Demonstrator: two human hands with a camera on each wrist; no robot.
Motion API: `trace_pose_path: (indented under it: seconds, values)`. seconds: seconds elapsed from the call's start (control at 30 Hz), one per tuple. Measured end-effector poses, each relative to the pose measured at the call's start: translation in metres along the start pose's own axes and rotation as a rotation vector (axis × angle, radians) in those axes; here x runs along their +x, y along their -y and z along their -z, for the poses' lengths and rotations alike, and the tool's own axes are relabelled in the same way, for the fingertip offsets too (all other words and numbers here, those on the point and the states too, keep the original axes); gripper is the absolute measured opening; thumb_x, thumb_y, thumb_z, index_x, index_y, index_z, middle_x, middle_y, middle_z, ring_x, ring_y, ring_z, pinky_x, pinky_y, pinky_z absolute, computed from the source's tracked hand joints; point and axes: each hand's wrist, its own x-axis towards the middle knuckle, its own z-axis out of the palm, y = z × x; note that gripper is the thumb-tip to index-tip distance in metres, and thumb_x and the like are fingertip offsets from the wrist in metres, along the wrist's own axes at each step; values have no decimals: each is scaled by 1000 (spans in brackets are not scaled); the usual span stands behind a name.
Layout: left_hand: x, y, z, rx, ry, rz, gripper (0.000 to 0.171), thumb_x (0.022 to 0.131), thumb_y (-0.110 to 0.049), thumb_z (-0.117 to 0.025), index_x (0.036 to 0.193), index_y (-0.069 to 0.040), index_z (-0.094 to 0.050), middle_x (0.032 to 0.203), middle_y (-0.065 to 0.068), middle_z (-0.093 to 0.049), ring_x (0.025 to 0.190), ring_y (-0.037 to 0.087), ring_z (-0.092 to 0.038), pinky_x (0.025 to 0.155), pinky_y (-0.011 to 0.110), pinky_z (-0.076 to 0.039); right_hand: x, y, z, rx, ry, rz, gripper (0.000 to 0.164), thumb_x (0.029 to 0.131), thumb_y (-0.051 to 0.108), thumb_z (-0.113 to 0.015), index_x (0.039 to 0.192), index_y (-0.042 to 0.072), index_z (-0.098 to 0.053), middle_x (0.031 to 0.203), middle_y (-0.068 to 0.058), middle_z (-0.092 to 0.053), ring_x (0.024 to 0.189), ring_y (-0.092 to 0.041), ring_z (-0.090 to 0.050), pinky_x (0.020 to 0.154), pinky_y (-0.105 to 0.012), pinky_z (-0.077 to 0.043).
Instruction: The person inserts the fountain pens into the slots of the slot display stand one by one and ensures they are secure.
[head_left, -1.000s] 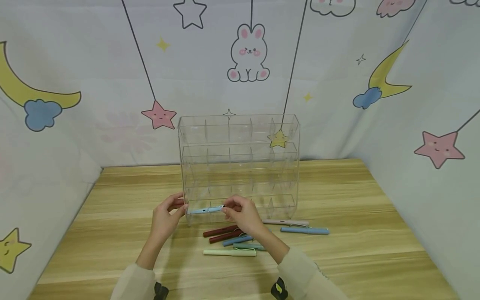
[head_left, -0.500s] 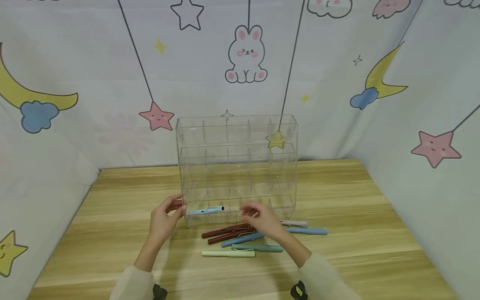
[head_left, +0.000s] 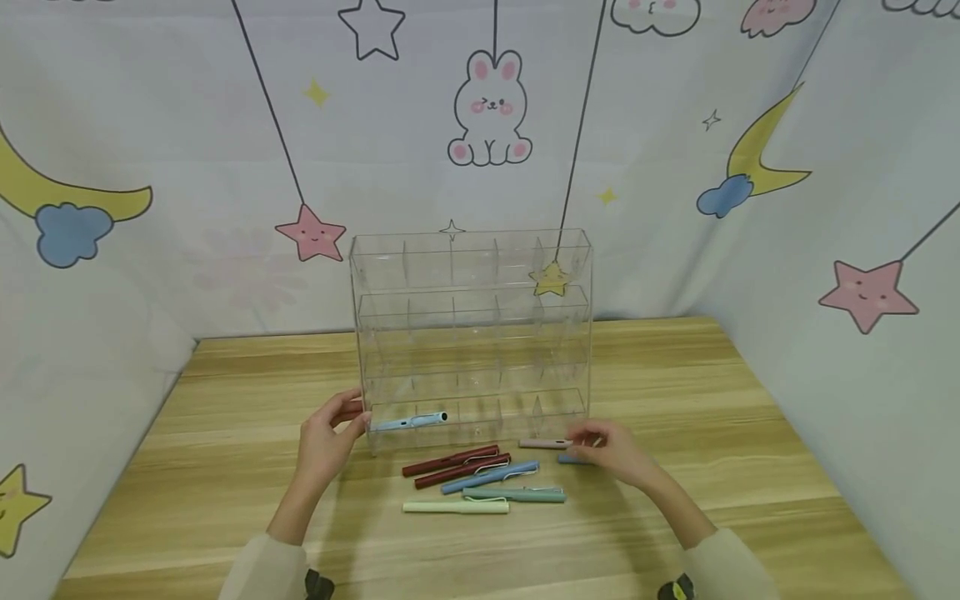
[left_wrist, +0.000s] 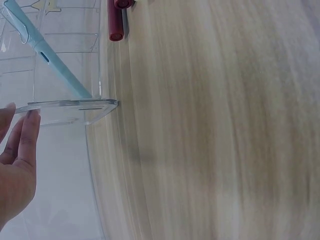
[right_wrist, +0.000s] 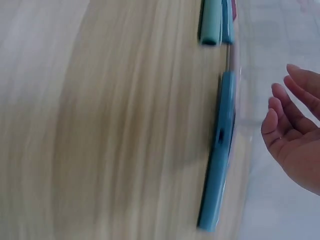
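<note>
My left hand (head_left: 327, 435) pinches the left side panel of a clear acrylic display rack (head_left: 468, 312), thumb in front and fingers behind. In the left wrist view those fingers (left_wrist: 27, 132) meet the panel's edge. A light blue pen (head_left: 408, 422) lies slanted in the rack's lowest tier, at the left. Over on the right, my right hand (head_left: 611, 450) hovers with loosely bent fingers and holds nothing. Beneath it are a pinkish-beige pen (head_left: 542, 443) and a blue pen (head_left: 572, 459), both partly hidden by the hand; the right wrist view shows the blue pen (right_wrist: 217, 155) whole.
In front of the rack lie two dark red pens (head_left: 450, 460), another blue pen (head_left: 491, 477), a green pen (head_left: 517, 495) and a pale green pen (head_left: 453, 507), close together on the wooden table (head_left: 225, 467). A patterned white cloth (head_left: 187, 125) hangs behind and at both sides.
My right hand has let go of the light blue pen, leaving it in the lowest tier, and has moved right over the beige and blue pens. My left hand stays on the rack.
</note>
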Motion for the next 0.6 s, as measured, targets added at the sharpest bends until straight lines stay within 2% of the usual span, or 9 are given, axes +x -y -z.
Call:
trace_pose_path:
  seconds: [0.1,0.2,0.37,0.5,0.6]
  values:
    - [-1,-1,0,-5,4,-9,34,84,3,-62,118,7,-54,100,21,-61,93,34,-60,67,16,-52,-11,-28,15,-18,-39,-21,19,85,8,-64,99,-5,-63,87,-7,-61,75,-11,-51,64,-24,-47]
    - [-1,-1,0,-7,7,-15,34,85,2,-61,118,6,-55,100,21,-61,93,34,-60,68,16,-52,-22,-47,28,-42,-69,-47,22,83,9,-66,100,-4,-63,92,-8,-59,77,-14,-47,64,-24,-45]
    - [-1,0,1,-8,0,-20,34,84,3,-62,117,7,-55,99,22,-61,92,35,-60,67,15,-51,-37,-63,42,-147,-107,-86,25,80,7,-69,102,-1,-63,102,-12,-56,84,-23,-47,67,-27,-42]
    - [-1,-1,1,-6,2,-14,34,84,3,-62,117,7,-54,99,22,-61,92,34,-60,67,15,-51,-43,-72,44,-195,-120,-66,28,77,2,-70,103,-3,-63,103,-16,-55,91,-30,-49,71,-32,-43]
    - [0,-1,0,-6,4,-11,34,84,4,-61,117,7,-54,99,22,-61,93,34,-60,68,15,-52,-45,-78,43,-224,-139,-46,29,74,0,-72,101,-3,-63,100,-15,-56,85,-25,-48,68,-29,-40]
